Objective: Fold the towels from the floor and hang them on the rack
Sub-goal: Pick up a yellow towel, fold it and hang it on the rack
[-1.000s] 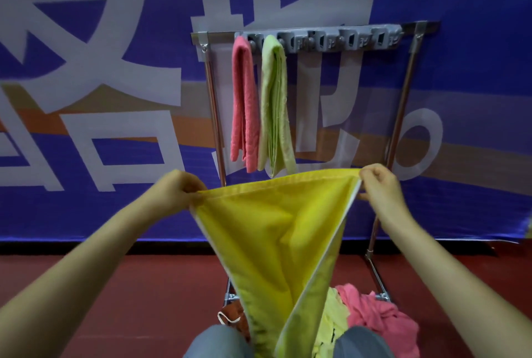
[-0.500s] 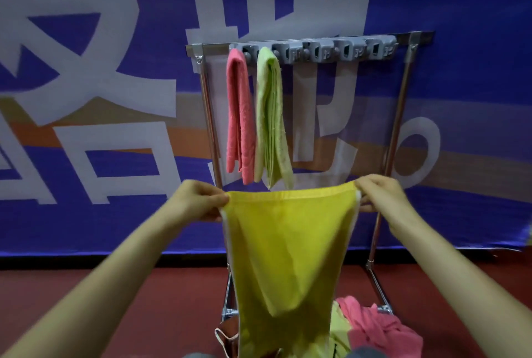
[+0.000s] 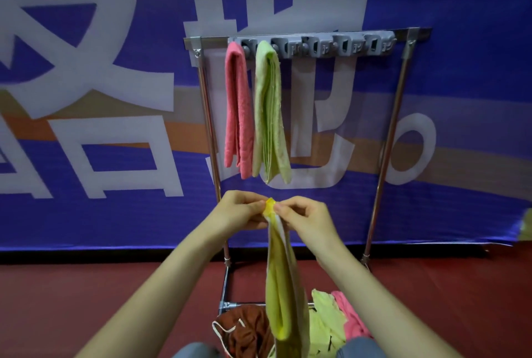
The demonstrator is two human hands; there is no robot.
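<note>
Yellow towel [image 3: 283,285] goes in half! We've swung our left hand [image 3: 244,210] and right hand [image 3: 305,216] together, both pinching its top corners; it hangs in front of the rack [image 3: 213,39]. First fold looks done, hanging still ahead.

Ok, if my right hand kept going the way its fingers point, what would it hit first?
The left hand: fingers of the right hand point leftward at it, both pinching the top of the yellow towel, fingertips almost meeting. Depth seems matched, judging from one view.
</note>
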